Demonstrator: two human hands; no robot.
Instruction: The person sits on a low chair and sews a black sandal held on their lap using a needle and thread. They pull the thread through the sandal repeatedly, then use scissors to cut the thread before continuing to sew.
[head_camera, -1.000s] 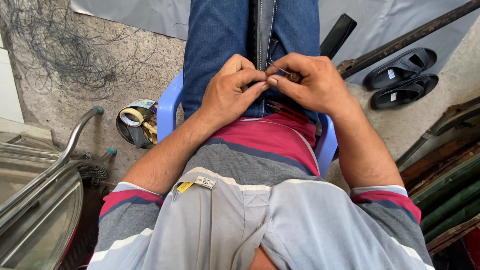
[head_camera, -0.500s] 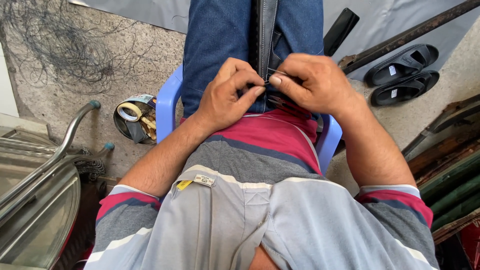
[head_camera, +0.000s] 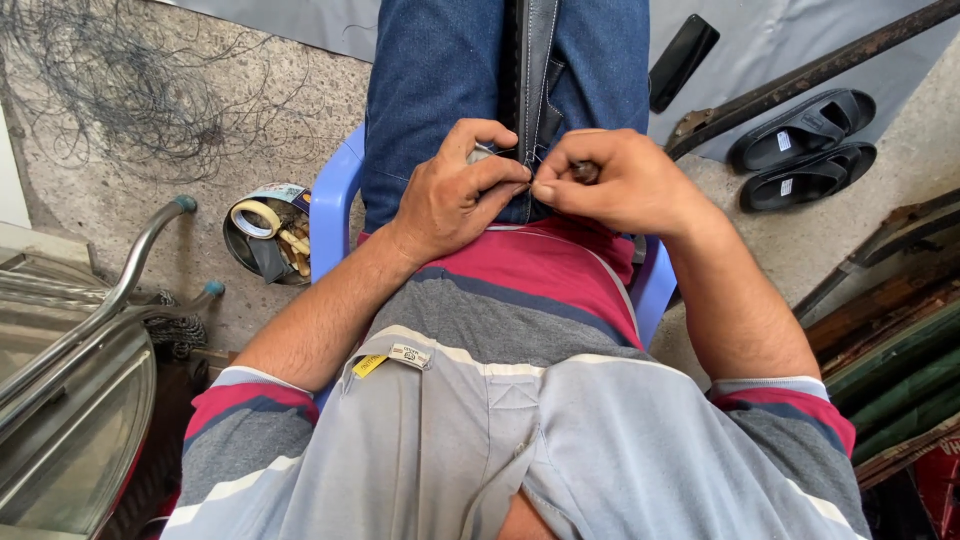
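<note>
I sit on a blue plastic chair (head_camera: 330, 205) in blue jeans (head_camera: 430, 90). A dark strip with pale stitching along its edge (head_camera: 535, 60) runs down between my legs. My left hand (head_camera: 455, 195) lies on my lap with thumb and forefinger pinching the strip's near end; a thin metal piece (head_camera: 484, 151) shows above the forefinger. My right hand (head_camera: 615, 180) meets it from the right, fingertips pressed to the same spot, with a small dark tool (head_camera: 586, 172) gripped in the fingers. The strip's end is hidden under the fingertips.
A round tin (head_camera: 268, 235) with tape rolls stands on the concrete floor left of the chair. Beyond it lies tangled thin wire (head_camera: 120, 90). A metal-framed glass piece (head_camera: 70, 330) is at the left. Black sandals (head_camera: 805, 145), a rusty bar (head_camera: 810, 75) and stacked timber (head_camera: 900, 350) are at the right.
Both hands stay together at the strip's near end. The left fingers have curled further over it and the right fingertips have shifted slightly.
</note>
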